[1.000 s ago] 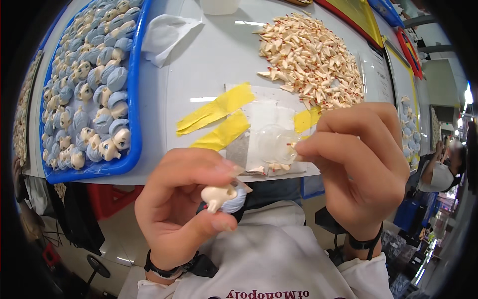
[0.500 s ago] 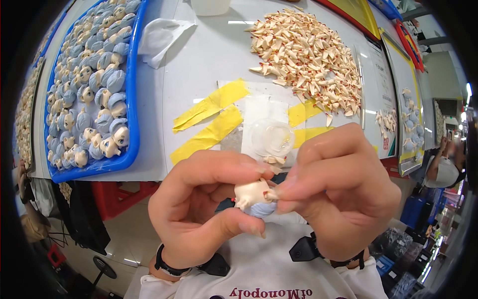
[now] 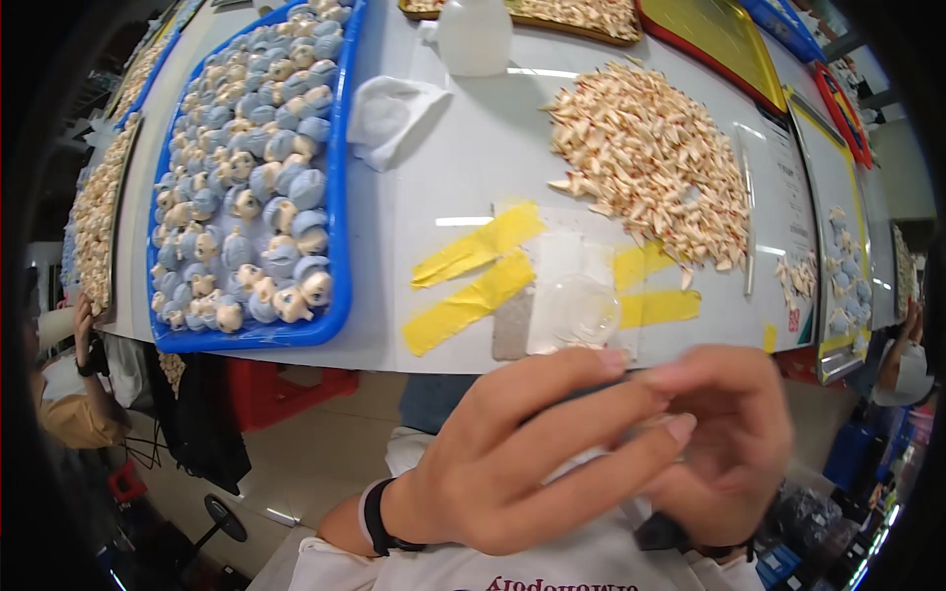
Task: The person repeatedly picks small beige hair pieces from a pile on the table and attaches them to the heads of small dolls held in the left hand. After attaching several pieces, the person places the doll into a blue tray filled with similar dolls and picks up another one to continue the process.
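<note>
My left hand [image 3: 532, 458] is turned with its back up, its closed fingers reaching across to my right hand [image 3: 734, 433]. The right hand is curled, fingertips meeting the left ones. Only a pale sliver shows between them; the fingers hide what they hold. Just beyond the hands, on the table, lies a clear round dish [image 3: 588, 313] on white paper. Past that spreads a pile of small cream pieces with red tips [image 3: 655, 158]. To the left, a blue tray [image 3: 342, 217] is full of small doll heads [image 3: 236, 246] with light blue hair.
Yellow tape strips [image 3: 468, 300] lie beside the dish. A white cloth [image 3: 389, 118] rests next to the blue tray, near a translucent container [image 3: 473, 39]. A yellow tray [image 3: 714, 44] stands at the far right. Below the table edge is a red stool [image 3: 286, 394].
My left hand has rolled over, its back now covering the doll head that was visible between my fingers. Both hands sit lower and further right in view. The table scene has shifted right and down.
</note>
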Motion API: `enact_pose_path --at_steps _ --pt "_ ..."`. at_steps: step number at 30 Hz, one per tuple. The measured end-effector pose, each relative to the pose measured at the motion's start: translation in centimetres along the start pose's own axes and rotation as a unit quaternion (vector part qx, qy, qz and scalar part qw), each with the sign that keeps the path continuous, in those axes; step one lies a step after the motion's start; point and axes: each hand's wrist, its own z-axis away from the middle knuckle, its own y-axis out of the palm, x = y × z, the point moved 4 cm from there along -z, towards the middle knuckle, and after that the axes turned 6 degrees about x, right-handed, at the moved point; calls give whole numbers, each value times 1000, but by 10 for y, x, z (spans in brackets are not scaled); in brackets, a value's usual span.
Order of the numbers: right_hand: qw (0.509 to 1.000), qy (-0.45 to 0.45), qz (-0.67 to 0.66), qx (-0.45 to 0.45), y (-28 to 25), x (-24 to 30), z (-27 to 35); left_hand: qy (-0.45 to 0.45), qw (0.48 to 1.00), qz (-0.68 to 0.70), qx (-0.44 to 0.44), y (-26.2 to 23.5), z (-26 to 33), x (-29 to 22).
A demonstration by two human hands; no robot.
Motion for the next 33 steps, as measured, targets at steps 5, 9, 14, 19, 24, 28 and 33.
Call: enact_pose_path --at_steps 5,9,14,19,24,28,33 --pt "869 -98 353 -332 -189 1 14 -204 947 -165 -186 -72 22 49" --pt "782 108 502 -353 -327 -43 41 -205 934 -290 35 -73 -1 81" --pt "769 19 508 -388 -295 -25 35 -307 920 -244 3 -86 7 95" --pt "870 -115 461 -130 -132 4 -37 -345 906 -243 -14 -94 14 102" --pt "851 -208 482 -7 -85 -13 -74 -306 928 -138 -164 -98 18 80" --pt "808 -254 531 -23 -85 -8 -76 -252 955 79 -135 -86 35 60" --pt "844 -236 478 -63 -89 0 -72 -259 918 267 -138 -37 29 46"
